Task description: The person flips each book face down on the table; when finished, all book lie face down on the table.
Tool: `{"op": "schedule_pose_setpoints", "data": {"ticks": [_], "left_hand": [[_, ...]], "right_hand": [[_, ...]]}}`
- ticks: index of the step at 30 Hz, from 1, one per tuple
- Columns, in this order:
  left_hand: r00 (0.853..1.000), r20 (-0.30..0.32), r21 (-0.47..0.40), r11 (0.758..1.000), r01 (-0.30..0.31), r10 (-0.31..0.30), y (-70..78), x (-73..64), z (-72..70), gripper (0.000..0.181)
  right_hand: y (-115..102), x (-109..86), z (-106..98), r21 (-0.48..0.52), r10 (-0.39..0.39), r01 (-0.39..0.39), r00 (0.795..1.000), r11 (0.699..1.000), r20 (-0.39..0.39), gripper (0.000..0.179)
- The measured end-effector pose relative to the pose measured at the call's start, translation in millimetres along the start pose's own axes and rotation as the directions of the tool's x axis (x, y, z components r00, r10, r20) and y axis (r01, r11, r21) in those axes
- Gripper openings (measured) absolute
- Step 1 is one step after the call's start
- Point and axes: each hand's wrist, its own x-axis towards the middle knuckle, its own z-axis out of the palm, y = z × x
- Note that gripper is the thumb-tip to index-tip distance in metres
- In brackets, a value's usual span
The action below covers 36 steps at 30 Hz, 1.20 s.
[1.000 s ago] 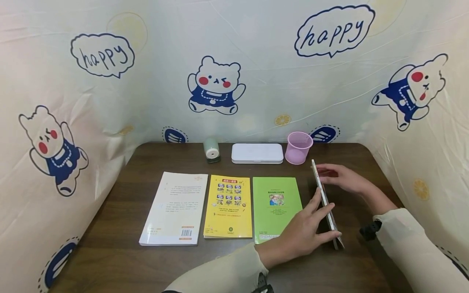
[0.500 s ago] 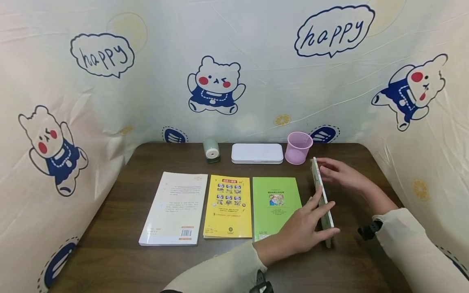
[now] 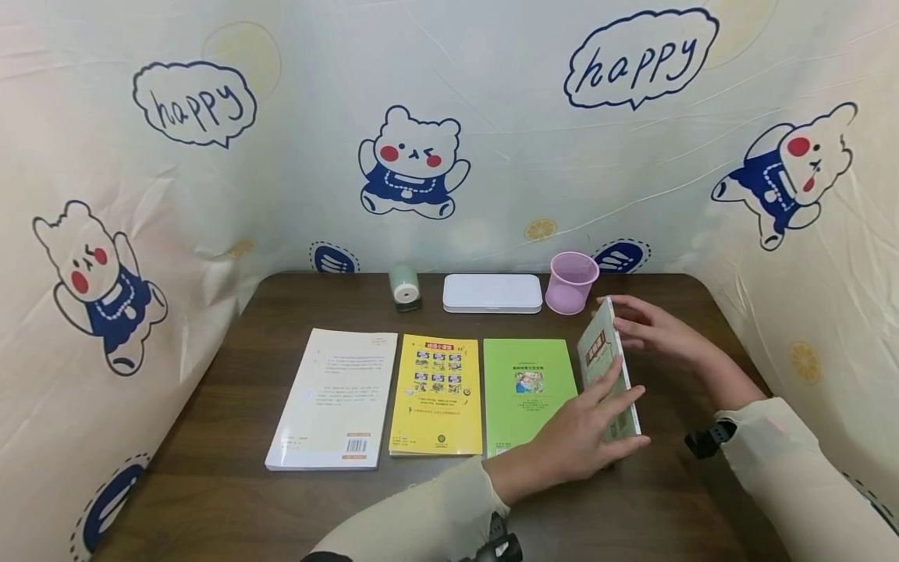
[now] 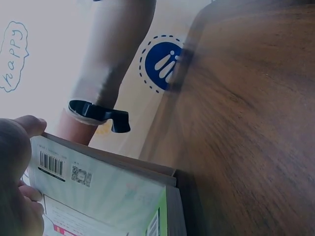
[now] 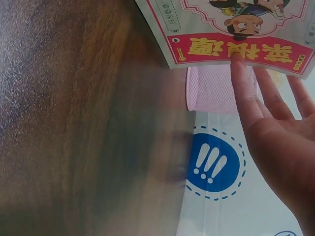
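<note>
Both hands hold a thin pale-green book (image 3: 598, 349) on edge, tilted, at the right side of the desk. My left hand (image 3: 572, 437) has its fingers across the left face and its thumb at the near edge. My right hand (image 3: 656, 336) grips the far edge; in the right wrist view one finger lies on the illustrated, red-bannered cover (image 5: 266, 49), with others behind it. The back cover with a barcode (image 4: 51, 163) shows in the left wrist view. Just left lies a green book (image 3: 523, 390), partly hidden by my left hand. Whether the held book touches it, I cannot tell.
A yellow book (image 3: 438, 421) and a white book (image 3: 337, 382) lie flat in a row to the left. Along the back of the brown desk (image 3: 211, 499) stand a green pencil sharpener (image 3: 404, 285), a white case (image 3: 492, 293) and a pink cup (image 3: 570, 285). Patterned cloth (image 3: 295, 195) surrounds the desk.
The held book has turned from nearly edge-on, so its left face now shows, and its near lower end has shifted left. Both hands keep hold with little movement. The other books are unmoved.
</note>
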Motion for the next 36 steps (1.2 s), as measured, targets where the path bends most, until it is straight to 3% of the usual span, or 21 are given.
{"op": "schedule_pose_setpoints", "data": {"ticks": [8, 13, 27, 36], "left_hand": [[1.0, 0.019, -0.001, 1.0, 0.0, 0.0, -1.8, 1.4, 2.5, 0.063], [1.0, 0.019, -0.014, 1.0, 0.008, -0.008, -2.2, 2.3, 6.3, 0.072], [0.999, 0.028, -0.007, 0.999, 0.042, -0.041, -1.1, -1.6, 21.9, 0.09], [0.989, 0.092, 0.042, 0.993, 0.109, -0.113, -3.6, -7.4, 37.2, 0.089]], "right_hand": [[-1.3, -3.0, -1.6, 0.082, -0.003, 0.003, 1.0, 0.997, -0.011, 0.056], [0.2, -4.8, -4.9, 0.123, -0.049, 0.049, 0.999, 0.991, -0.004, 0.054], [2.4, -9.3, -10.3, 0.115, -0.055, 0.056, 0.998, 0.992, -0.011, 0.055], [6.0, -15.9, -15.0, 0.118, -0.029, 0.033, 0.999, 0.992, -0.04, 0.053]]}}
